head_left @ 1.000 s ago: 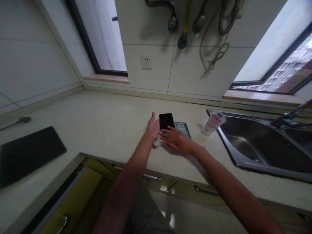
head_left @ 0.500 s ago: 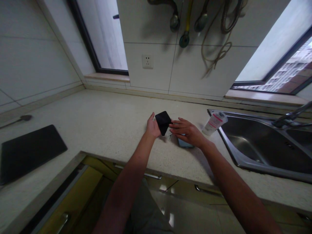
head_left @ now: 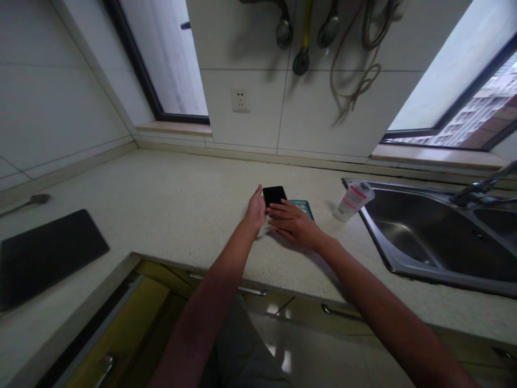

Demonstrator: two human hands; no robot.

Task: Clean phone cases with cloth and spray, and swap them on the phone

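Over pale countertop [head_left: 189,196], left hand [head_left: 256,210] grasps a black phone [head_left: 274,195], right hand [head_left: 296,224] stretches loose fingers across it (teal case [head_left: 306,207] alongside).

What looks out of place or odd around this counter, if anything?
Nothing looks clearly spilled or broken. The one oddity is the beige cord on the wall: it hangs loosely knotted, which looks untidy and makeshift.

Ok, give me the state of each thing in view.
left hand: holding the black slab
right hand: fingers extended over the slab
black slab: held, partly covered
teal case: partly hidden; lying or held, cannot tell
plastic cup: standing, mouth up
black panel: lying flat
wall socket: nothing plugged in
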